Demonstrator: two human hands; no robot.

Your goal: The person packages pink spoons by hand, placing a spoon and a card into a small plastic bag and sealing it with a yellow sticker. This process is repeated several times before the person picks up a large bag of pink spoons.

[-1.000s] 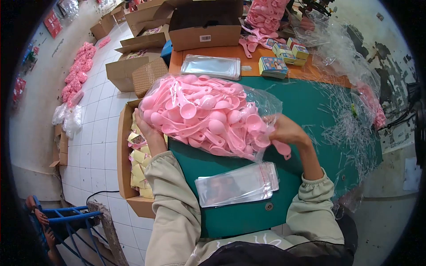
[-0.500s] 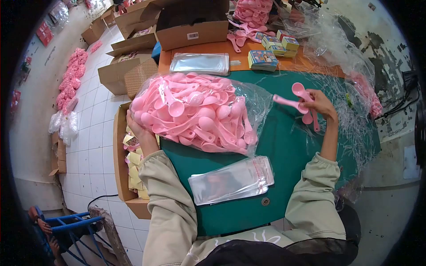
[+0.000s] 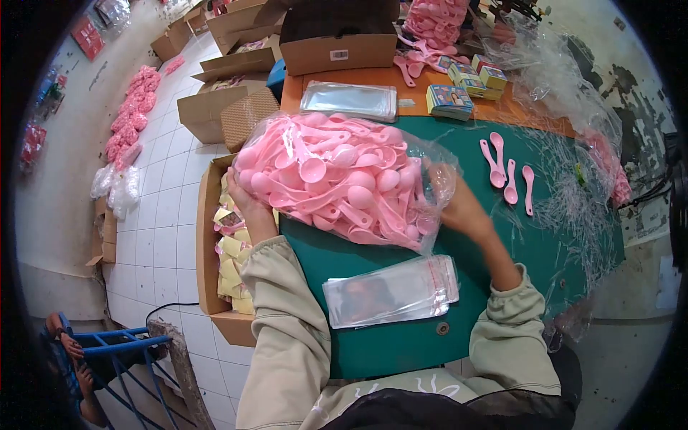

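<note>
A clear bag full of pink spoons (image 3: pixel 330 179) lies tilted over the green table top (image 3: pixel 401 355). My left hand (image 3: pixel 251 208) grips its left side. At the bag's right end, my right hand (image 3: pixel 455 201) reaches in behind the clear plastic; its fingers are blurred and partly hidden. Several loose pink spoons (image 3: pixel 510 183) rest on the green surface to the right. Nearer to me lies a stack of clear plastic sleeves (image 3: pixel 390 292).
An open carton with yellow-and-pink packets (image 3: pixel 208 287) stands left of the table. Behind are more clear sleeves (image 3: pixel 349 100), stacked cards (image 3: pixel 449 102) and a brown box (image 3: pixel 337 56). Tangled plastic film (image 3: pixel 573 193) lies right. Another person's hands (image 3: pixel 72 347) show lower left.
My right hand has let go of the spoons, which now lie on the table, and has moved left to the bag. The whole view has shifted slightly.
</note>
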